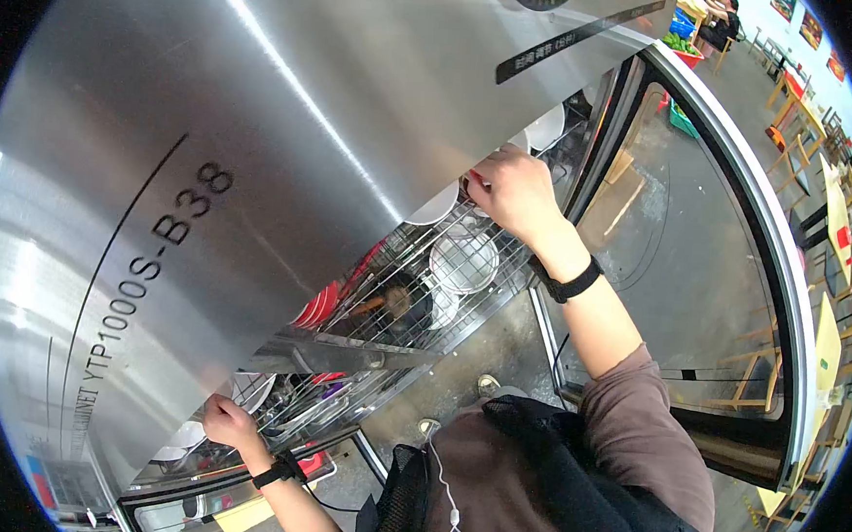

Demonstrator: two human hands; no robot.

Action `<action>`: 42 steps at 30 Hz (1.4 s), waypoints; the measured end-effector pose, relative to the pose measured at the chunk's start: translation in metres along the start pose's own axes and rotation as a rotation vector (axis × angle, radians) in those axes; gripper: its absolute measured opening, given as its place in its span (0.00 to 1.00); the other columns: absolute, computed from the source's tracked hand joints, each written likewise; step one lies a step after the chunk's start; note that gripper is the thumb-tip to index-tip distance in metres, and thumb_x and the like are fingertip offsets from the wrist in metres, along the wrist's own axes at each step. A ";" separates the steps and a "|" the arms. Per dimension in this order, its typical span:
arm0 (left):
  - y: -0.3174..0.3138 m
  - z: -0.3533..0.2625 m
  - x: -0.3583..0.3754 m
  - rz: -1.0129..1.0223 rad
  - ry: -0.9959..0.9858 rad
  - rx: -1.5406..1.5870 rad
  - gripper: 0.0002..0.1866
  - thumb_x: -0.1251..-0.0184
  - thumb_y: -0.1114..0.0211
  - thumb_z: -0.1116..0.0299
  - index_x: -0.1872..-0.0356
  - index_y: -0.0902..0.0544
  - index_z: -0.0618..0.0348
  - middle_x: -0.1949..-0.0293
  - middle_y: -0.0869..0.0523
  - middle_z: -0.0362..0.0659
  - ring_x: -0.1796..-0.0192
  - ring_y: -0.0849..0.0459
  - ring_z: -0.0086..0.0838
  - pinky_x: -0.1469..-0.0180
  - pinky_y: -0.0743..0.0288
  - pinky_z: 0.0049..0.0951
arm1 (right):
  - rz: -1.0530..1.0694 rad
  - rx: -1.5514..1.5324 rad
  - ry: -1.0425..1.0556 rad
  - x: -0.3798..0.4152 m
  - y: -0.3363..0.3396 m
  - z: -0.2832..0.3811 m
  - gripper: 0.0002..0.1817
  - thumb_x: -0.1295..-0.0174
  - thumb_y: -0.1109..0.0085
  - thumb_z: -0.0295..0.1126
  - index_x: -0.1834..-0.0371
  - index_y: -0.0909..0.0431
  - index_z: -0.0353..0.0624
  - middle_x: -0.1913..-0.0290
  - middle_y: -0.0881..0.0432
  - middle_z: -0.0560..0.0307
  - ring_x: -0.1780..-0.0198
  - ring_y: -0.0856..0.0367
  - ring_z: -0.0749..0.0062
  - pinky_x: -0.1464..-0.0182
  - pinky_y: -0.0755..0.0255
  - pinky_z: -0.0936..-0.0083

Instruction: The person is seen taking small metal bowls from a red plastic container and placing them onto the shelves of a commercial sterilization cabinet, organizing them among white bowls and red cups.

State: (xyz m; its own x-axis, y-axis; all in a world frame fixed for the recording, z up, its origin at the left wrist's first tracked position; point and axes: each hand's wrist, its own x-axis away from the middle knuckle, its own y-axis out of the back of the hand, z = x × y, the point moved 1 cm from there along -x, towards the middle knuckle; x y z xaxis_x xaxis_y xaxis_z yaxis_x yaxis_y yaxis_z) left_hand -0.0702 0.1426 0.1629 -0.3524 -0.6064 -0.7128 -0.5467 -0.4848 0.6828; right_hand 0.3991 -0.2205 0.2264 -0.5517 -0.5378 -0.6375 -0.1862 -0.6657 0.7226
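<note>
My right hand (518, 196) reaches into the right side of a stainless steel dish cabinet (287, 141). Its fingers are curled, and a bit of red shows beside them; what they grip is hidden. White bowls (435, 206) lie close to it on a wire rack (417, 246), with more white dishes (463, 263) on the level below. At the cabinet's left opening is my left hand (229, 422), fingers bent in and partly hidden, so its contents cannot be made out. White dishes (181, 436) sit beside that hand.
A framed glass door (699, 263) stands open on the right, another (186, 520) at lower left. Red-striped bowls (318, 306) and a wooden-handled item (375, 305) are in the cabinet. Tables, chairs and a seated person (722, 26) are farther off.
</note>
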 end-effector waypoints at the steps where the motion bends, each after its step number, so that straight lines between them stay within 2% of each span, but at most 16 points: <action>1: -0.004 0.008 0.000 0.009 -0.007 -0.007 0.19 0.29 0.47 0.59 0.75 0.22 0.63 0.75 0.18 0.59 0.72 0.20 0.61 0.70 0.34 0.57 | -0.024 -0.031 0.014 -0.001 -0.007 -0.005 0.07 0.39 0.34 0.34 0.62 0.10 0.47 0.65 0.11 0.52 0.58 0.14 0.50 0.58 0.18 0.55; 3: -0.005 0.010 0.001 0.023 -0.006 -0.019 0.19 0.29 0.46 0.60 0.75 0.22 0.64 0.74 0.17 0.59 0.72 0.20 0.61 0.70 0.34 0.57 | -0.075 -0.091 0.041 -0.004 -0.023 -0.012 0.10 0.38 0.34 0.39 0.69 0.11 0.44 0.70 0.13 0.51 0.60 0.14 0.50 0.60 0.18 0.54; 5: -0.002 0.004 -0.002 0.032 0.013 -0.033 0.19 0.29 0.46 0.59 0.75 0.22 0.64 0.74 0.18 0.59 0.71 0.20 0.61 0.69 0.34 0.57 | -0.010 -0.077 -0.004 -0.005 -0.026 -0.015 0.11 0.36 0.33 0.41 0.65 0.09 0.46 0.68 0.12 0.47 0.58 0.13 0.49 0.57 0.18 0.53; 6: -0.002 -0.003 -0.002 -0.124 -0.077 0.015 0.19 0.29 0.46 0.59 0.75 0.22 0.63 0.75 0.19 0.59 0.73 0.21 0.61 0.70 0.36 0.58 | 0.007 -0.075 -0.007 -0.006 -0.028 -0.019 0.12 0.36 0.33 0.41 0.65 0.09 0.45 0.68 0.12 0.45 0.58 0.13 0.49 0.57 0.18 0.53; 10: 0.000 -0.002 -0.002 -0.020 -0.005 0.003 0.20 0.30 0.46 0.58 0.76 0.23 0.63 0.78 0.21 0.58 0.75 0.22 0.60 0.71 0.38 0.58 | 0.174 -0.025 0.066 -0.013 -0.027 -0.037 0.16 0.34 0.35 0.44 0.64 0.08 0.42 0.64 0.11 0.40 0.57 0.12 0.43 0.52 0.18 0.50; 14: 0.001 -0.002 -0.002 -0.035 0.005 0.008 0.21 0.30 0.47 0.56 0.77 0.25 0.62 0.81 0.23 0.58 0.77 0.24 0.59 0.72 0.39 0.58 | 0.551 0.011 -0.161 -0.025 -0.008 -0.038 0.17 0.31 0.44 0.41 0.59 0.10 0.40 0.54 0.10 0.44 0.48 0.13 0.41 0.44 0.20 0.52; 17: -0.003 0.011 -0.001 0.007 0.015 0.006 0.21 0.30 0.47 0.56 0.78 0.26 0.62 0.81 0.24 0.57 0.78 0.24 0.58 0.73 0.41 0.57 | 0.556 -0.055 -0.063 -0.022 -0.022 -0.049 0.15 0.34 0.47 0.33 0.58 0.10 0.39 0.52 0.10 0.41 0.46 0.13 0.42 0.43 0.20 0.52; 20: -0.004 0.010 -0.001 0.014 0.027 0.002 0.21 0.29 0.47 0.56 0.78 0.26 0.61 0.82 0.25 0.56 0.79 0.25 0.57 0.73 0.41 0.56 | 0.767 -0.029 -0.028 -0.038 -0.025 -0.045 0.27 0.35 0.51 0.33 0.32 0.20 0.41 0.30 0.20 0.40 0.33 0.18 0.46 0.33 0.23 0.56; 24: -0.004 0.011 -0.003 -0.011 -0.014 -0.075 0.21 0.28 0.49 0.54 0.75 0.21 0.59 0.82 0.20 0.53 0.78 0.21 0.55 0.73 0.36 0.57 | 0.971 0.080 -0.050 -0.065 -0.022 -0.032 0.33 0.35 0.53 0.30 0.22 0.28 0.45 0.16 0.38 0.46 0.19 0.33 0.54 0.22 0.34 0.60; 26: -0.005 0.007 -0.003 0.001 0.025 -0.030 0.21 0.28 0.48 0.56 0.78 0.25 0.60 0.82 0.23 0.54 0.79 0.23 0.56 0.74 0.39 0.56 | 0.963 0.035 -0.092 -0.069 -0.033 -0.040 0.36 0.35 0.53 0.30 0.19 0.32 0.48 0.13 0.44 0.49 0.16 0.39 0.57 0.18 0.39 0.62; 28: -0.006 0.010 -0.003 -0.036 -0.026 -0.026 0.20 0.28 0.48 0.58 0.79 0.27 0.61 0.82 0.24 0.55 0.79 0.25 0.56 0.73 0.40 0.55 | 0.961 0.038 -0.087 -0.068 -0.027 -0.038 0.36 0.35 0.54 0.29 0.19 0.31 0.50 0.13 0.45 0.49 0.16 0.38 0.56 0.18 0.39 0.62; 30: -0.004 0.009 -0.001 -0.008 -0.026 0.004 0.20 0.29 0.48 0.59 0.79 0.27 0.61 0.82 0.24 0.56 0.78 0.24 0.58 0.72 0.39 0.57 | 0.927 0.048 -0.113 -0.066 -0.018 -0.033 0.37 0.38 0.52 0.28 0.20 0.30 0.51 0.13 0.44 0.47 0.19 0.33 0.54 0.21 0.34 0.61; 33: -0.003 0.005 -0.001 -0.007 -0.009 0.015 0.19 0.30 0.48 0.59 0.79 0.27 0.61 0.81 0.23 0.57 0.77 0.24 0.59 0.72 0.39 0.58 | 0.510 -0.124 0.059 -0.048 -0.054 -0.053 0.28 0.48 0.43 0.23 0.40 0.15 0.39 0.41 0.14 0.35 0.37 0.16 0.41 0.35 0.22 0.57; 36: -0.002 0.000 -0.003 -0.014 -0.015 0.012 0.18 0.31 0.47 0.59 0.78 0.27 0.61 0.80 0.23 0.57 0.76 0.24 0.60 0.71 0.39 0.58 | 0.719 -0.040 0.006 -0.049 -0.061 -0.058 0.33 0.42 0.48 0.27 0.29 0.21 0.44 0.27 0.22 0.42 0.30 0.20 0.46 0.29 0.26 0.59; 41: 0.003 -0.015 -0.003 -0.091 -0.033 0.032 0.17 0.32 0.47 0.59 0.77 0.25 0.61 0.78 0.22 0.58 0.75 0.23 0.62 0.72 0.36 0.57 | 0.540 -0.054 0.039 -0.038 -0.057 -0.059 0.27 0.43 0.46 0.28 0.38 0.15 0.40 0.37 0.15 0.40 0.35 0.17 0.43 0.32 0.24 0.57; 42: 0.000 -0.003 -0.002 -0.034 -0.032 0.028 0.17 0.32 0.46 0.60 0.77 0.24 0.61 0.77 0.20 0.58 0.74 0.21 0.62 0.71 0.34 0.57 | 0.518 -0.052 0.044 -0.037 -0.055 -0.059 0.26 0.44 0.46 0.28 0.40 0.14 0.40 0.38 0.14 0.40 0.36 0.16 0.43 0.32 0.23 0.57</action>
State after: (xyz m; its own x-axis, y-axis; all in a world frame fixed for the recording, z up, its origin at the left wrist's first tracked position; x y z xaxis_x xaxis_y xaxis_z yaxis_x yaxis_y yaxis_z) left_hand -0.0668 0.1417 0.1646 -0.3569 -0.5694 -0.7405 -0.5797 -0.4866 0.6536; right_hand 0.4779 -0.1951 0.1946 -0.5257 -0.8240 -0.2113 0.1435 -0.3307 0.9328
